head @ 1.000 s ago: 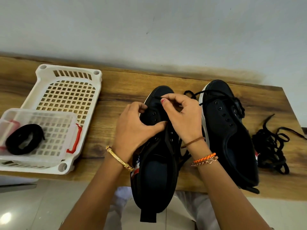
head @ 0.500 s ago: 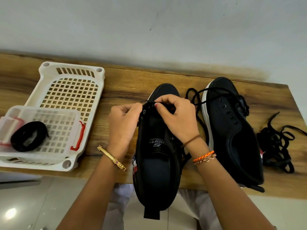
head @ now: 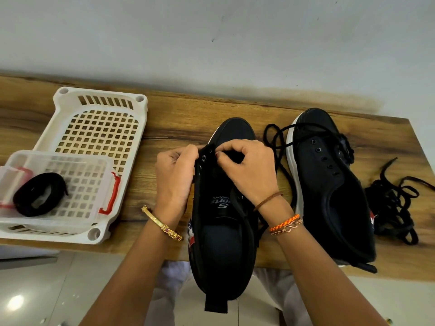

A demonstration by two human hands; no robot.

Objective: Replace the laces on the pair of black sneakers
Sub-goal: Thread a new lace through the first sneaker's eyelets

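Fingers [head: 226,153] of both hands pinch one sneaker's [head: 221,231] eyelet flap; second sneaker [head: 329,184], two lace bundles nearby.

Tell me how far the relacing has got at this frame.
Early stage. Done: a tangled lace pile lies loose on the table, suggesting old laces are out. In hand: the left hand steadies the near sneaker while the right hand works at its top eyelets. Left: the far sneaker has bare eyelets and a loose lace; a coiled lace waits in the clear box.

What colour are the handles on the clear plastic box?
Red; the box's handle shows best in the head view.
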